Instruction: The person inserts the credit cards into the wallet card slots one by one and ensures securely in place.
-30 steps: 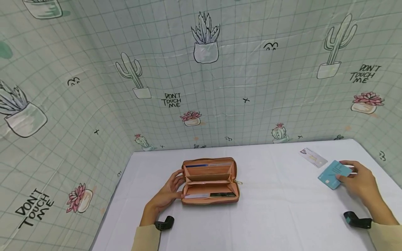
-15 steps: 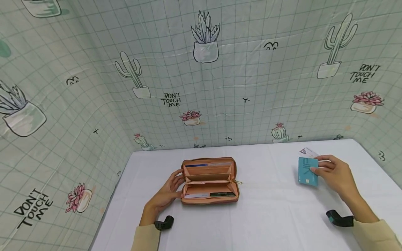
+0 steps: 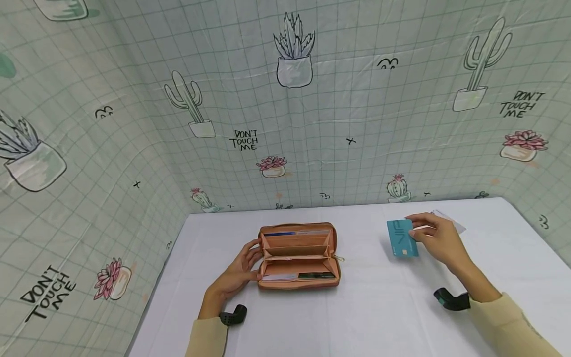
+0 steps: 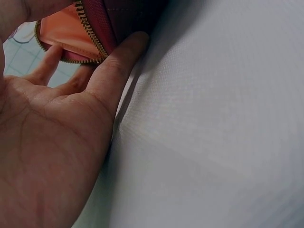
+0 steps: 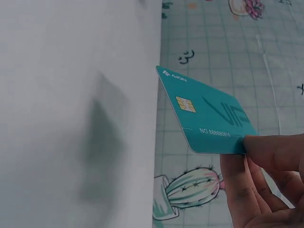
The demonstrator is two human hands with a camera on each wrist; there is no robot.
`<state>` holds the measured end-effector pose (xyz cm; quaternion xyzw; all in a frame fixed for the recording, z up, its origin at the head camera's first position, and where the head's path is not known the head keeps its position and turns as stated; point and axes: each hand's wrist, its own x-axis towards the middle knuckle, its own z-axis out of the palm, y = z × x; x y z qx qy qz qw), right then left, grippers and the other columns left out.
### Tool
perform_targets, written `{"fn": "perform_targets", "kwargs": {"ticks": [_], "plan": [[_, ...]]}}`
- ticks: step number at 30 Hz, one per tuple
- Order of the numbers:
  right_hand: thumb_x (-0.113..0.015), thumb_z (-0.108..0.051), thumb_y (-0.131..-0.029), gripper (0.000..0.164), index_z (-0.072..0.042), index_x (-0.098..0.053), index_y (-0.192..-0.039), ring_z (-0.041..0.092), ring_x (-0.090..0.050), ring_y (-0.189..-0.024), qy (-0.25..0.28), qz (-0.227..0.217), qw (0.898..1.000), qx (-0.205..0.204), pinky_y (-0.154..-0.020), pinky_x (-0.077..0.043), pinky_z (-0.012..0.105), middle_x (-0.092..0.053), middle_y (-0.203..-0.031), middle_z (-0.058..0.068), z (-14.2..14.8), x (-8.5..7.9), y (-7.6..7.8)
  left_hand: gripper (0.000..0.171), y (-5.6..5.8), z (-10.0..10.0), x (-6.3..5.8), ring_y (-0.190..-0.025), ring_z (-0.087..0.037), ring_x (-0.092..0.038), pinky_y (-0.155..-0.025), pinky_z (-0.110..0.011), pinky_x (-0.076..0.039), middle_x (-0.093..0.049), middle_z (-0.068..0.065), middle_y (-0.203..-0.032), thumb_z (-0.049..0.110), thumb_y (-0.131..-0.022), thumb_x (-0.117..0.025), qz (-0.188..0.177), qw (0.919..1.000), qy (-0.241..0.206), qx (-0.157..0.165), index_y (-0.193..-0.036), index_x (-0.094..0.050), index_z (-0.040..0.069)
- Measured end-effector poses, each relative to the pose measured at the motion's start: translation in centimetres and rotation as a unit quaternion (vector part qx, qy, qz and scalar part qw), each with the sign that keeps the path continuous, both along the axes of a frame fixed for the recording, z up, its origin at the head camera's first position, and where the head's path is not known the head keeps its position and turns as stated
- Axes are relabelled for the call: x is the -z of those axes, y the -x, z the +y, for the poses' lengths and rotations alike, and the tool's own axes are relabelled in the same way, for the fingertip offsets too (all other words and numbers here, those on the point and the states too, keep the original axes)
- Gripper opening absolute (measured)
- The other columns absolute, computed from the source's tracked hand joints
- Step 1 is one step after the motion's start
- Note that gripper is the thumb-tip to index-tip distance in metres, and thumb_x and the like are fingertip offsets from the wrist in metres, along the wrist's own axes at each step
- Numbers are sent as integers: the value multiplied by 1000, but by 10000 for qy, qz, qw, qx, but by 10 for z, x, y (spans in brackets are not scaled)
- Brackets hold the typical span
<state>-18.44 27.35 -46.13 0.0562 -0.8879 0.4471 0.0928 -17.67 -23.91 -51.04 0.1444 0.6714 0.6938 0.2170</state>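
Observation:
An orange-brown zip wallet (image 3: pixel 300 284) lies unzipped and spread on the white table, cards showing in its upper and lower slots. My left hand (image 3: pixel 237 268) holds its left side, thumb at the near corner and fingers along the far half; in the left wrist view the fingers touch beside the brass zip (image 4: pixel 87 26). To the right, my right hand (image 3: pixel 439 242) pinches a teal VIP card (image 3: pixel 400 238) by one edge, raised above the table. Its gold chip and lettering face the right wrist camera. Thumb and fingers hide the gripped edge.
A pale card (image 3: pixel 454 222) lies behind my right hand, partly hidden by it. The white table (image 3: pixel 366 312) meets a gridded cloth (image 3: pixel 330 114) with cactus prints at the back and sides. A zip pull (image 3: pixel 339 258) sticks out from the wallet's right side.
My right hand has carried the teal card leftward towards the wallet, and the card has turned more upright. My left hand and the wallet have stayed in place.

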Motion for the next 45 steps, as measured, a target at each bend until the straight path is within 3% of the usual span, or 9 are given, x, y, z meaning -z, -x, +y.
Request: {"fn": "perform_targets", "kwargs": {"ticks": [3,8,13,17,21,26,31,37,45], "plan": [[-71,4,-97,35,8,-66,-132,36,-74,-99,3,61,10000,-78,-71,-54,13,-68,-115,27,-11,-5,4,101,1,0,0,-156,-30,-24,-109,-24,-44,-19,-26,-170,-9,-90,-72,18,10000,16,8,-168,-10,6],[-72,5,-95,35,7,-68,-130,26,-76,-95,18,156,9996,-222,-72,-54,15,-69,-112,25,-30,-16,11,102,1,-2,0,-157,-31,-24,-110,-23,-42,-19,-25,-170,-6,-90,-74,64,10000,46,32,-168,-10,7],[-72,6,-96,35,9,-67,-130,42,-74,-100,99,192,9992,-340,-74,-53,13,-69,-112,26,-51,-25,18,102,1,-3,0,-156,-31,-25,-110,-23,-42,-20,-25,-170,-5,-91,-75,62,10000,59,15,-168,-10,7],[-71,7,-96,34,9,-67,-130,44,-73,-100,181,349,9981,-470,-75,-53,13,-70,-113,27,-66,-29,24,102,1,-3,1,-153,-23,-30,-109,-23,-43,-21,-26,-170,-6,-89,-74,56,10000,25,20,-168,-10,6],[-72,8,-95,33,9,-68,-128,43,-74,-98,245,564,9963,-595,-79,-60,26,-70,-114,27,-82,-34,29,101,1,-4,2,-150,-18,-33,-109,-24,-44,-21,-26,-169,-8,-89,-72,57,10000,-18,44,-167,-10,6],[-73,10,-94,33,9,-68,-126,41,-74,-97,304,707,9945,-714,-84,-62,45,-71,-114,26,-102,-40,36,101,1,-4,4,-152,-22,-31,-108,-24,-45,-21,-26,-169,-9,-89,-72,55,10000,-23,55,-167,-10,5],[-72,11,-93,31,8,-70,-123,39,-74,-95,443,843,9907,-977,-83,-61,41,-71,-111,24,-124,-46,43,102,0,-4,3,-153,-22,-31,-107,-24,-45,-21,-27,-169,-9,-89,-72,39,10000,-35,53,-168,-9,6],[-72,12,-93,30,7,-71,-122,37,-74,-96,502,906,9859,-1316,-84,-62,46,-72,-113,23,-152,-50,48,101,0,-3,1,-151,-20,-33,-108,-27,-46,-21,-26,-169,-7,-90,-73,63,9999,-25,76,-168,-10,6],[-71,11,-94,27,5,-71,-120,36,-74,-97,398,1044,9766,-1835,-85,-61,45,-72,-114,21,-183,-55,56,100,1,-2,0,-156,-29,-26,-108,-30,-46,-20,-25,-170,-6,-91,-74,25,10000,-6,89,-168,-10,7]]}}
